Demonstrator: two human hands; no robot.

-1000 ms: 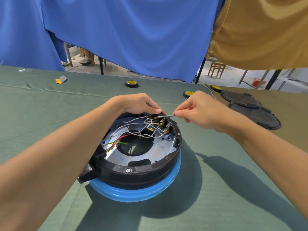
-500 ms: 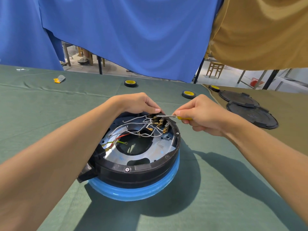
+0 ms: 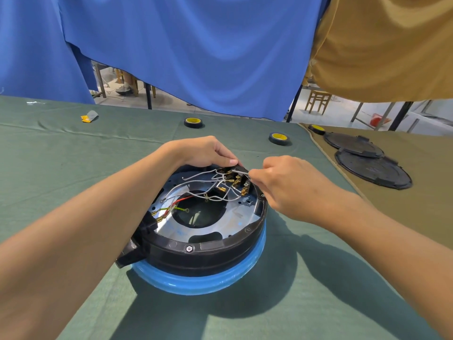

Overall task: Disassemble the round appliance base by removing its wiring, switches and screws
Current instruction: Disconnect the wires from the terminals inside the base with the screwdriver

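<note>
The round appliance base (image 3: 203, 251) lies open side up on the green cloth, black rim over a blue band, with a silver plate inside. White wires (image 3: 196, 186) and a red and a yellow-green wire (image 3: 176, 207) run across the plate to brass switch terminals (image 3: 236, 181) at the far rim. My left hand (image 3: 201, 152) grips the far rim at the switch block. My right hand (image 3: 282, 182) holds a thin screwdriver (image 3: 241, 171), its metal tip at the terminals. A screw (image 3: 189, 248) sits in the near rim.
Rolls of black tape with yellow cores (image 3: 193, 122) (image 3: 279, 138) (image 3: 316, 129) lie beyond the base. Two black round covers (image 3: 372, 168) sit on the tan cloth at right. A small yellow and grey item (image 3: 89, 116) lies far left. Blue and tan curtains hang behind.
My right hand has come closer to the base, so less of the screwdriver's shaft shows and its yellow handle is hidden. My left hand stays on the far rim.
</note>
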